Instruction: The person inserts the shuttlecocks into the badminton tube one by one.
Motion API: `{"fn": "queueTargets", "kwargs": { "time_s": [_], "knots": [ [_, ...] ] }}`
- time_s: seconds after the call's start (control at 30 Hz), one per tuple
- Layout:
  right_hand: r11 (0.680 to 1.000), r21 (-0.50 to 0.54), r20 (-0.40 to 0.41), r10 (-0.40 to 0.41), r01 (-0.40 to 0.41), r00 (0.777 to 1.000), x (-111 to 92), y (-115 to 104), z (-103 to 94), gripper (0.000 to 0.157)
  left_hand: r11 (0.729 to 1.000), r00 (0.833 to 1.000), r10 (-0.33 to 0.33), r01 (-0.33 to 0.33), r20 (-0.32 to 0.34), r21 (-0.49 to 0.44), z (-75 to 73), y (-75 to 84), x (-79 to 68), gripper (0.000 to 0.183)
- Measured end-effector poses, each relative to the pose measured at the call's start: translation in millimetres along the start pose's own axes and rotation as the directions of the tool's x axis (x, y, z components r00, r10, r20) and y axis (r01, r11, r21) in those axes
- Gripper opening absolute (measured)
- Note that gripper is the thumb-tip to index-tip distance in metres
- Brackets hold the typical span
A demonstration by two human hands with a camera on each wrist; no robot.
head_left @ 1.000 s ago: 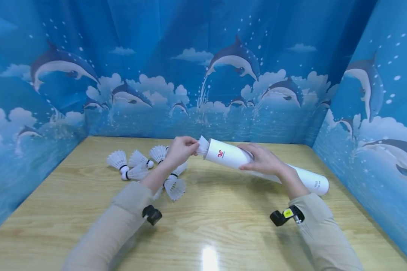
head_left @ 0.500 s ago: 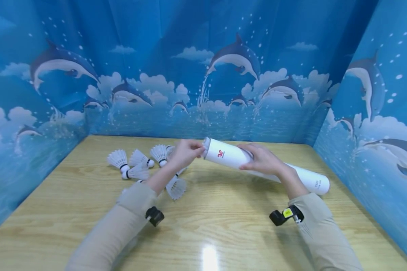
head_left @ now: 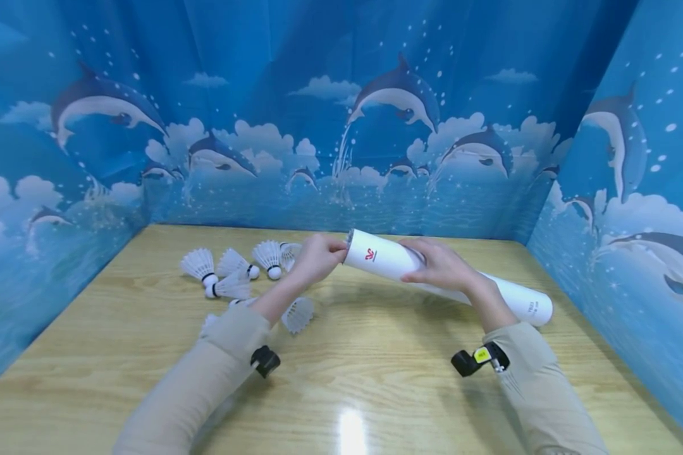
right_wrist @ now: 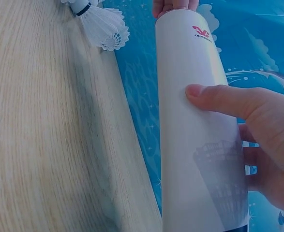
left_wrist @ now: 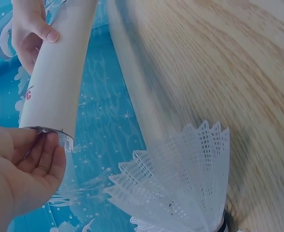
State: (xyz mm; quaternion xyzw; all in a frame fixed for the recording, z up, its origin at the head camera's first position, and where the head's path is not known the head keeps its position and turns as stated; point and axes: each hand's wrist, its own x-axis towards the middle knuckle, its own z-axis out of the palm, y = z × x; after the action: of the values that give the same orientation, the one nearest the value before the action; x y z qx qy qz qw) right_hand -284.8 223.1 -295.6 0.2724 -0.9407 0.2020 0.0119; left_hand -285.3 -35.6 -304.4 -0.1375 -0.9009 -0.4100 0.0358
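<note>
Meeting at the mouth, head view: we see the left hand (head_left: 319,256) at the left end of the white tube (head_left: 387,258), fingertips touching the rim or just inside; the mouth lies to the right of those fingers.
Tube's long axis, head view: it slants from the mouth down to the right and toward us; the right hand (head_left: 443,268) holds it between its ends, and the left hand is the nearer one to the mouth.
Shuttlecocks, head view: we count six on the table (head_left: 375,360), loosely grouped left of the tube; white bits beside the left sleeve (head_left: 205,373) belong to at least one more, mostly hidden.
Other counts, head view: one tube, two hands, two sleeves, two black wrist cameras (head_left: 265,361), with a blue dolphin curtain (head_left: 296,63) behind.
Left fingers, left wrist view: they bend narrowly at the mouth beside a pale strip (left_wrist: 66,141); we cannot tell whether they pinch anything inside. One big shuttlecock stands near, another's edge below it.
Right fingers, right wrist view: the thumb lies over the tube and the other fingers go behind, so we see a firm wrap.
Red logo, right wrist view: we find one (right_wrist: 201,32) near the mouth, and one printed grey shuttlecock (right_wrist: 221,179) below the thumb.
</note>
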Motion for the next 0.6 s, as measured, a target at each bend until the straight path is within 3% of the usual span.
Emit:
{"fn": "queueTargets", "kwargs": {
  "time_s": [0.27,0.6],
  "knots": [
    [1.000,-0.005,0.003,0.002,-0.002,1.000,-1.0,-0.8,-1.5,0.073,0.997,0.997,0.061,-0.064,0.056,0.043,-0.9,0.8,0.6,0.019],
    [1.000,0.007,0.006,0.006,-0.006,1.000,-2.7,-1.3,-2.3,0.074,1.000,0.994,0.024,-0.024,0.102,-0.007,-1.7,-1.1,2.3,0.019]
  ]
}}
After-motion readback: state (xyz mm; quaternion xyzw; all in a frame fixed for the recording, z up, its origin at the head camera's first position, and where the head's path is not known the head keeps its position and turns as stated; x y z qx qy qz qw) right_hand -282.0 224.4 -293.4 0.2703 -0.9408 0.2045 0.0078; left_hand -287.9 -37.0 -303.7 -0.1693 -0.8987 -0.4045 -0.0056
